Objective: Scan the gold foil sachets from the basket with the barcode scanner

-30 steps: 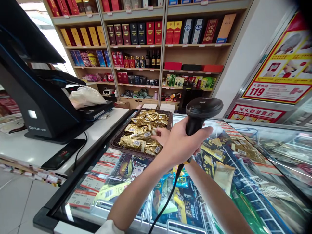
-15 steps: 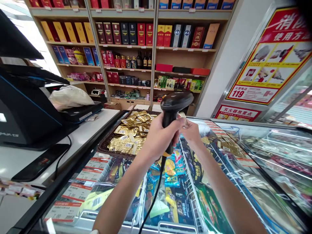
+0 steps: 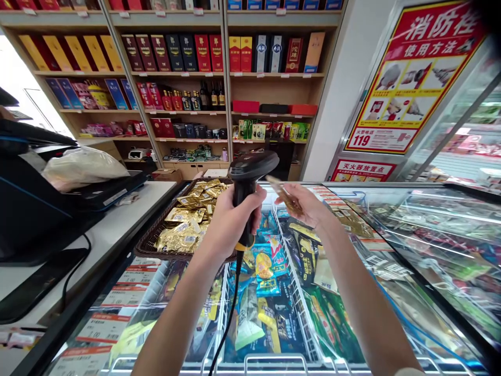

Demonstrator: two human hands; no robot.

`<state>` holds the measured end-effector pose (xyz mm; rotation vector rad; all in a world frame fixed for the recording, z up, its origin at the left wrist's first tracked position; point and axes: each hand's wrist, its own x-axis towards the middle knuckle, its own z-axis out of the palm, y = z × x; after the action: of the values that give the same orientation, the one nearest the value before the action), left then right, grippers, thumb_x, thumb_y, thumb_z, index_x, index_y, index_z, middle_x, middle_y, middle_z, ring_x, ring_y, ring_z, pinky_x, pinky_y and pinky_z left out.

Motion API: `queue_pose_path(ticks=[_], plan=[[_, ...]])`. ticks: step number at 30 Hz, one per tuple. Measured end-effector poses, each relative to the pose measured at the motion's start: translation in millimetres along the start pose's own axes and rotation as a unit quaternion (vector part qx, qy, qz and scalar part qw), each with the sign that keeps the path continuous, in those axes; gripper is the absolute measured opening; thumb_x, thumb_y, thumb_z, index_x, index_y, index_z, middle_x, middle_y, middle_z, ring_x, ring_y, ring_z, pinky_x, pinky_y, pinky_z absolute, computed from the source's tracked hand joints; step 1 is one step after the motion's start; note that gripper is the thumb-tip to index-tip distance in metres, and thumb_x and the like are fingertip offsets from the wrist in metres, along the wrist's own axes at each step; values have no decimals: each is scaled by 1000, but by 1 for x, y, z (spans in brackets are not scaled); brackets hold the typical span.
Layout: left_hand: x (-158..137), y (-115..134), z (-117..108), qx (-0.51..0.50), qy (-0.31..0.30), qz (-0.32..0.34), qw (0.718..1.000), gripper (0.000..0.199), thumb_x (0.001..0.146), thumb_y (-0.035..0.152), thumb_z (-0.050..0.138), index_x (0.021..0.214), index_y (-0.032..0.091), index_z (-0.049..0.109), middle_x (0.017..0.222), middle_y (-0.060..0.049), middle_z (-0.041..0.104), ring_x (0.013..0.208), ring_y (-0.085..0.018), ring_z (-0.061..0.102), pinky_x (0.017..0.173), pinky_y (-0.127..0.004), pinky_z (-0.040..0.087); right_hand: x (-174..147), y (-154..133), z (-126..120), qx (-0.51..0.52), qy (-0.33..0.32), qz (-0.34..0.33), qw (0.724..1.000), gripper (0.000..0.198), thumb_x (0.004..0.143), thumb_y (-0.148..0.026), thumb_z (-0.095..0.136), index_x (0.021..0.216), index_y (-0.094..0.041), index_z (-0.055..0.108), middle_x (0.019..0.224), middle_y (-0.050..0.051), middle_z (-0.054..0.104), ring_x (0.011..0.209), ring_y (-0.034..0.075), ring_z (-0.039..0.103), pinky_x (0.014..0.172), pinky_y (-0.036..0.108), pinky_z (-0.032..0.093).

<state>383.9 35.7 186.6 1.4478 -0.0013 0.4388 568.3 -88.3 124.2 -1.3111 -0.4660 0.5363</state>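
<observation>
My left hand [image 3: 225,224] is wrapped round the grip of a black barcode scanner [image 3: 253,166], held upright with its head pointing away and to the right. A black cable hangs from the scanner's base. To its right, my right hand [image 3: 311,208] pinches a small brownish-gold packet [image 3: 288,197], tilted, a short gap from the scanner head. Left of my left hand, a dark woven basket [image 3: 147,245] full of shiny gold packets [image 3: 180,237] rests on the freezer's glass top. My left wrist and the scanner hide part of the basket's right side.
Beneath my arms is a chest freezer with white wire dividers [image 3: 299,290] and wrapped ice creams [image 3: 266,263]. Price labels [image 3: 105,326] line its left side. A counter [image 3: 117,219] at left bears a scale, a plastic bag [image 3: 84,167] and a phone-like black slab. Stocked shelves stand behind.
My view has turned slightly right. My right hand has moved apart from the scanner, and the packet in it shows more plainly. My left hand still holds the scanner.
</observation>
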Motion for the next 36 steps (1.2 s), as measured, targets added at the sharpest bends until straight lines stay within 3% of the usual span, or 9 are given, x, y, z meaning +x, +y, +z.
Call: queue_pose_path(ticks=[3, 6, 8, 11, 13, 16, 23, 29, 36], plan=[[-1, 2, -1, 4, 4, 1, 1000, 16, 85, 32, 65, 82, 20, 55, 59, 5, 52, 46, -8, 47, 42, -20, 37, -14, -8, -1, 2, -119, 8, 993, 71, 66, -37, 86, 124, -26, 45, 87, 1, 71, 47, 10, 57, 32, 17, 35], [-2, 4, -2, 3, 10, 5, 1000, 18, 84, 32, 67, 81, 21, 54, 58, 5, 52, 44, -8, 47, 42, -21, 37, -17, -13, -2, -12, -160, -30, 987, 89, 57, -27, 91, 131, -29, 42, 103, 4, 73, 66, 16, 67, 46, 22, 50], [-3, 5, -2, 6, 12, 6, 1000, 22, 84, 33, 67, 75, 20, 51, 57, 5, 52, 43, -8, 46, 42, -21, 37, -13, -12, -5, -67, -96, -61, 991, 74, 57, -30, 91, 120, -22, 54, 93, 6, 74, 67, 18, 68, 51, 25, 54], [-2, 4, -2, 9, 16, 1, 1000, 22, 85, 31, 65, 74, 20, 51, 58, 5, 51, 44, -7, 47, 42, -20, 38, 0, -9, -13, -145, 84, -149, 975, 48, 57, -34, 90, 95, -15, 68, 82, 7, 75, 64, 18, 68, 52, 26, 53], [-1, 3, -2, 11, 18, -6, 1000, 18, 86, 31, 65, 80, 20, 53, 59, 5, 51, 45, -8, 47, 42, -20, 38, 7, -7, -19, -127, 171, -212, 954, 41, 58, -36, 88, 88, -14, 71, 82, 6, 75, 66, 19, 69, 53, 25, 54], [2, -1, -2, 24, 13, -9, 1000, 17, 86, 33, 65, 85, 20, 54, 60, 5, 51, 46, -8, 47, 42, -20, 38, 11, -10, -28, -29, 232, -250, 939, 39, 61, -39, 87, 87, -14, 73, 82, 5, 75, 68, 19, 71, 54, 25, 56], [14, -24, 9, 48, 5, -41, 998, 19, 84, 33, 65, 82, 20, 50, 59, 5, 51, 44, -9, 46, 40, -21, 36, 10, -25, -52, 81, 204, -195, 956, 27, 74, -35, 78, 88, -15, 68, 86, 6, 74, 72, 19, 72, 65, 32, 64], [15, -40, 19, 65, -29, -68, 995, 19, 84, 32, 64, 81, 21, 49, 55, 5, 49, 42, -9, 43, 40, -22, 35, 14, -23, -68, 17, 267, -229, 936, 29, 65, -36, 84, 74, -14, 67, 64, 0, 63, 62, 15, 65, 61, 31, 65], [11, -42, 17, 45, -41, -65, 996, 18, 86, 33, 62, 83, 21, 50, 58, 5, 50, 44, -9, 44, 42, -22, 36, 19, -17, -68, 13, 269, -248, 931, 36, 59, -40, 85, 78, -15, 68, 69, 0, 67, 62, 16, 64, 53, 29, 63]])
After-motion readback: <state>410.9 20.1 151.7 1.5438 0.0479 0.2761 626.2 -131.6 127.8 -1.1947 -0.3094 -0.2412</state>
